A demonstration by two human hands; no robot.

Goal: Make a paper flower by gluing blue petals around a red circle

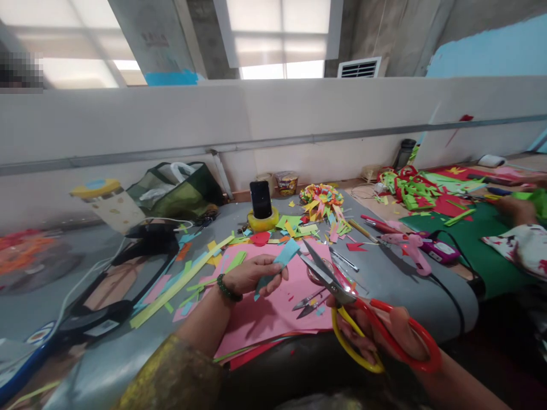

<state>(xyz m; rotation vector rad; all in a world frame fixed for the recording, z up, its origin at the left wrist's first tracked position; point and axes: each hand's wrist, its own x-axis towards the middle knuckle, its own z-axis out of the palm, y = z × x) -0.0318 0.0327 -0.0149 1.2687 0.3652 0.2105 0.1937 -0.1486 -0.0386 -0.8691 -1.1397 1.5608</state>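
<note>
My left hand (258, 273) pinches a light blue paper strip (287, 254) above a stack of pink paper (273, 313). Big scissors (342, 293) with one red and one yellow handle loop are held in my right hand (384, 336), fingers through the loops. Their blades are parted, with the tips close to the right end of the blue strip; whether they touch it I cannot tell. Small metal snips (310, 303) lie on the pink paper under the scissors. Coloured paper strips (183, 282) are scattered left of the stack.
Behind the paper are a phone (261, 199) on a yellow tape roll (262, 220), a snack cup (286, 183) and a multicoloured paper bundle (321, 202). A pink glue gun (410, 250) lies right. At left stand a green bag (183, 191) and a cup (109, 205). Another person's hand (517, 209) is far right.
</note>
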